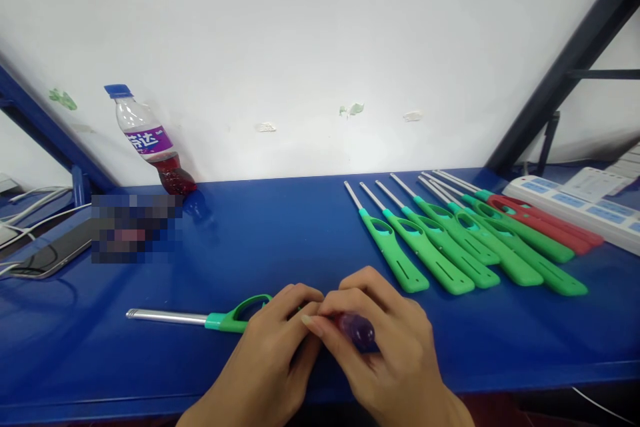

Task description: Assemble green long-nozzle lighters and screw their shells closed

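Observation:
A green lighter with a long metal tube (225, 321) lies near the table's front edge, its tube pointing left. My left hand (277, 340) is closed around its handle end, which the fingers mostly hide. Against it, my right hand (385, 340) is closed on a tool with a dark purple, rounded handle (357, 330). The tool's tip is hidden between the fingers of both hands, at the lighter's handle end.
Several green lighters (433, 253) and red ones (550, 220) lie in a row at the right, beside a white power strip (580, 207). A drink bottle (150, 140) stands at the back left, near a phone (55, 250) with cables. Behind the blue table (260, 233) is a white wall.

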`<move>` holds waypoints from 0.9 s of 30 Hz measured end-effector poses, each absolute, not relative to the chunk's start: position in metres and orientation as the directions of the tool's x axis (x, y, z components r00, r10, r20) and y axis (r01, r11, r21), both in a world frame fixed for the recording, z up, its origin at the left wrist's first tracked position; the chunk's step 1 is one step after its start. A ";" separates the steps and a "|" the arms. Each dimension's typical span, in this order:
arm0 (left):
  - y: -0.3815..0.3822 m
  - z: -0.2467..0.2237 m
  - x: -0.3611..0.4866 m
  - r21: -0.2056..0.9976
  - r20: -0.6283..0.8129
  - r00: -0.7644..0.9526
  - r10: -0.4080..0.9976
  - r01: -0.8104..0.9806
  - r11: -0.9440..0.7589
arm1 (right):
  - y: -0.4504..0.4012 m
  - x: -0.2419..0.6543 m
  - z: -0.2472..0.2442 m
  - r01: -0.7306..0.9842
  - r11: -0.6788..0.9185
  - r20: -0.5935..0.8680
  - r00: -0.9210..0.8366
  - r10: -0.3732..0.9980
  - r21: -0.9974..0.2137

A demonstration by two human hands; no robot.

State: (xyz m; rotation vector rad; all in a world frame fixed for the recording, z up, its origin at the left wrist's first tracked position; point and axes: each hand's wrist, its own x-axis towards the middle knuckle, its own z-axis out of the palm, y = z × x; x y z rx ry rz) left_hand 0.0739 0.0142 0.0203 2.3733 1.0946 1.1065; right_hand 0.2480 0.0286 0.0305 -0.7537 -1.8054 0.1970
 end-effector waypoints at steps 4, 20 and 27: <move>0.015 0.020 0.075 0.537 0.536 0.403 0.742 0.515 -0.668 | 0.029 0.248 0.031 0.410 0.781 0.798 -0.178 0.576 -0.472; 0.013 0.025 0.075 0.554 0.508 0.409 0.759 0.519 -0.651 | 0.027 0.250 0.030 0.418 0.776 0.776 -0.221 0.591 -0.473; 0.011 0.031 0.075 0.548 0.514 0.404 0.757 0.524 -0.652 | 0.026 0.248 0.034 0.408 0.810 0.813 -0.225 0.537 -0.421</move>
